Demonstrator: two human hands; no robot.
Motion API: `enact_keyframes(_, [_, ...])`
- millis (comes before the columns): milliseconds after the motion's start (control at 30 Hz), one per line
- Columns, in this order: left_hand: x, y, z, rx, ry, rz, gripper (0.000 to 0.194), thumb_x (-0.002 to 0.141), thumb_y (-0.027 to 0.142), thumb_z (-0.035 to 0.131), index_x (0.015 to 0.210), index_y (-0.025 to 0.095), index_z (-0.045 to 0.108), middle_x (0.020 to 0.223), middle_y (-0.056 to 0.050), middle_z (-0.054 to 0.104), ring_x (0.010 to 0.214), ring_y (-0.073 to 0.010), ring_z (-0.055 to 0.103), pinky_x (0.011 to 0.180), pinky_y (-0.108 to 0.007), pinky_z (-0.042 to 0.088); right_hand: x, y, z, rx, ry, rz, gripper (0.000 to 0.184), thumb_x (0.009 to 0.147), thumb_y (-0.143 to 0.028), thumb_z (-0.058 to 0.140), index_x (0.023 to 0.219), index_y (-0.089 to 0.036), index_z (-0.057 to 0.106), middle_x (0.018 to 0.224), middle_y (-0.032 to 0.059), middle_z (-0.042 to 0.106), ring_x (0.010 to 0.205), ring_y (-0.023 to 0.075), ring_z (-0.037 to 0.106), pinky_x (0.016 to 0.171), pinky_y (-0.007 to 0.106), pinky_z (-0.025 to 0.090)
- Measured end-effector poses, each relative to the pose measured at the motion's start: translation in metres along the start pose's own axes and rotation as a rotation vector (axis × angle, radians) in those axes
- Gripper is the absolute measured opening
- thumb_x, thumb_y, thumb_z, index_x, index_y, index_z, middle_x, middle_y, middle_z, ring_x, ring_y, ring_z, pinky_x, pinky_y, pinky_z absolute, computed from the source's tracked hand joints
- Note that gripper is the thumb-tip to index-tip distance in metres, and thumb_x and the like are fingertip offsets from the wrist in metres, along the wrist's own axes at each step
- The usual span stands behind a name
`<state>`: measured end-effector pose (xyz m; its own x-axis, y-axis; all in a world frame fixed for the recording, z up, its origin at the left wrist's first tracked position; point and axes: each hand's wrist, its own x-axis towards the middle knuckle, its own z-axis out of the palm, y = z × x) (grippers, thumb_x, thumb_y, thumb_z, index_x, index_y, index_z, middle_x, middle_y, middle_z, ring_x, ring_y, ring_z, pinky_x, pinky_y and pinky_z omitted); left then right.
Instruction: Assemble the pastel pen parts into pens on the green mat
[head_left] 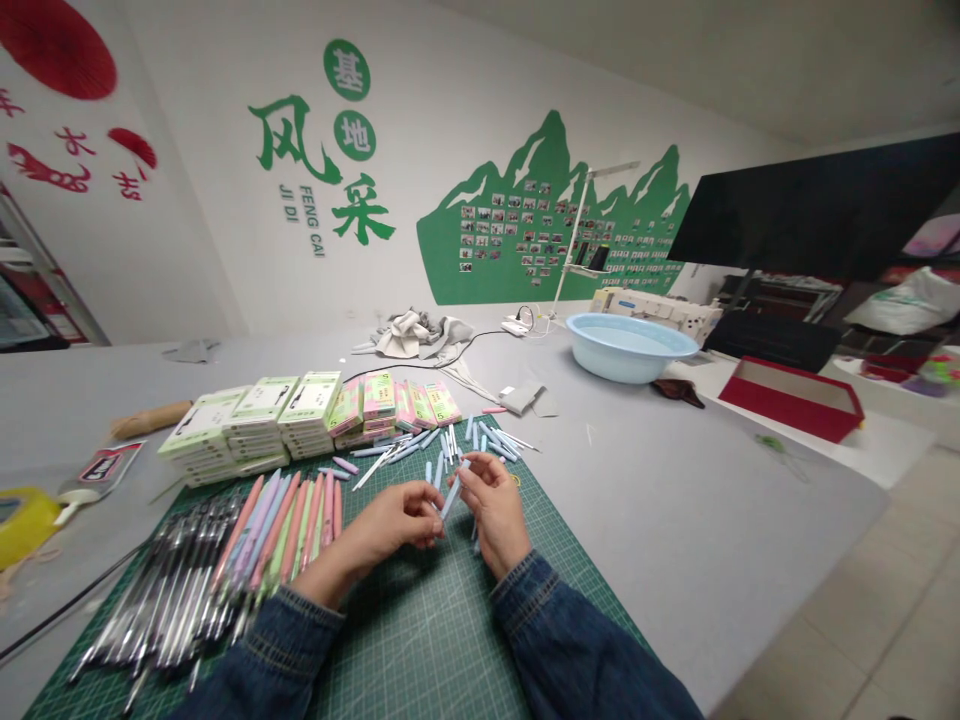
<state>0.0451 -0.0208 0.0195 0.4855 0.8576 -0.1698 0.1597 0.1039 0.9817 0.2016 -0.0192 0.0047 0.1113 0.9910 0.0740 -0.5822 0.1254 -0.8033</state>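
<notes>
My left hand (397, 525) and my right hand (491, 500) meet over a green cutting mat (420, 640). Both are closed in a pinch on a light blue pen part (453, 492), which is held slanted between them. Just beyond the fingers lie several loose blue and white pen parts (450, 440) on the mat. To the left, a row of pastel pen barrels (285, 525) lies beside a row of dark refills (161, 595). Both forearms wear denim sleeves.
Stacks of small green and pink boxes (300, 410) stand behind the mat on a grey table (675, 500). Farther back are a light blue basin (628, 345), crumpled cloth (416, 335), a red box (791, 398) and a yellow tape dispenser (26, 515) at left.
</notes>
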Motion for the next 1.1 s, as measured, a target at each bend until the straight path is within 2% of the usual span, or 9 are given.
enact_keyframes(167, [0.000,-0.002,0.003,0.073,-0.025,0.000,0.024,0.066,0.029,0.065,0.085,0.015,0.059,0.071,-0.003,0.065,0.065,-0.0151,0.061,0.053,-0.023,0.043,0.000,-0.003,0.000,-0.029,-0.010,0.006,0.025,0.068,-0.030,0.074,0.090,-0.022,0.064,0.083,-0.0005,0.059,0.075,0.0160,0.062,0.072,0.032,0.052])
enact_keyframes(267, [0.001,-0.003,-0.007,0.216,-0.005,-0.026,0.024,0.067,0.028,0.063,0.087,0.015,0.061,0.066,-0.001,0.064,0.060,-0.0152,0.060,0.049,-0.022,0.041,0.001,-0.004,-0.001,-0.088,-0.007,-0.021,0.025,0.069,-0.030,0.073,0.091,-0.022,0.065,0.086,0.0009,0.062,0.079,0.0171,0.063,0.074,0.033,0.052])
enact_keyframes(333, [0.002,-0.002,-0.020,0.403,0.130,-0.032,0.020,0.069,0.027,0.059,0.085,0.016,0.063,0.065,-0.001,0.064,0.058,-0.0149,0.060,0.050,-0.023,0.042,0.002,-0.005,-0.002,-0.106,-0.024,-0.036,0.024,0.070,-0.029,0.072,0.092,-0.022,0.066,0.087,0.0022,0.064,0.082,0.0174,0.062,0.077,0.033,0.051])
enact_keyframes(433, [0.004,0.001,-0.048,0.823,0.479,-0.046,0.016,0.071,0.023,0.053,0.080,0.019,0.066,0.074,-0.002,0.069,0.066,-0.0149,0.063,0.061,-0.023,0.043,0.003,-0.005,-0.002,-0.088,-0.024,-0.011,0.023,0.070,-0.027,0.072,0.092,-0.020,0.066,0.088,0.0039,0.066,0.085,0.0179,0.062,0.080,0.034,0.049])
enact_keyframes(533, [0.008,0.005,-0.074,0.997,0.649,-0.092,0.017,0.071,0.021,0.053,0.079,0.019,0.068,0.085,-0.007,0.071,0.081,-0.0213,0.064,0.070,-0.028,0.043,0.003,-0.005,-0.002,-0.082,-0.036,0.004,0.024,0.070,-0.027,0.071,0.092,-0.020,0.066,0.089,0.0047,0.067,0.084,0.0179,0.062,0.079,0.034,0.049])
enact_keyframes(667, [0.026,0.008,-0.085,1.105,0.700,-0.121,0.019,0.071,0.021,0.053,0.078,0.020,0.070,0.088,-0.010,0.072,0.087,-0.0250,0.063,0.073,-0.030,0.042,0.002,-0.005,-0.001,-0.140,-0.049,-0.016,0.023,0.067,-0.027,0.072,0.089,-0.020,0.067,0.085,0.0037,0.066,0.080,0.0180,0.061,0.076,0.032,0.048])
enact_keyframes(767, [0.047,0.004,-0.076,1.166,0.704,-0.114,0.021,0.074,0.022,0.051,0.080,0.020,0.071,0.090,-0.011,0.071,0.090,-0.0241,0.063,0.076,-0.029,0.043,0.001,-0.004,-0.001,-0.185,-0.066,-0.023,0.022,0.065,-0.027,0.073,0.086,-0.020,0.068,0.079,0.0014,0.064,0.078,0.0174,0.059,0.074,0.032,0.047])
enact_keyframes(900, [0.070,-0.004,-0.063,1.233,0.738,-0.089,0.026,0.079,0.022,0.046,0.089,0.018,0.070,0.100,-0.013,0.069,0.101,-0.0242,0.060,0.083,-0.030,0.043,0.001,0.000,-0.001,-0.127,-0.079,0.080,0.024,0.064,-0.026,0.073,0.086,-0.020,0.068,0.077,0.0009,0.062,0.076,0.0170,0.059,0.073,0.032,0.048])
enact_keyframes(1100, [0.072,-0.013,-0.076,1.260,0.768,-0.159,0.028,0.081,0.020,0.043,0.091,0.017,0.069,0.098,-0.014,0.069,0.095,-0.0243,0.062,0.078,-0.031,0.045,0.003,0.003,-0.003,-0.095,-0.043,0.112,0.024,0.061,-0.025,0.075,0.083,-0.019,0.068,0.075,-0.0007,0.057,0.071,0.0143,0.056,0.068,0.029,0.048])
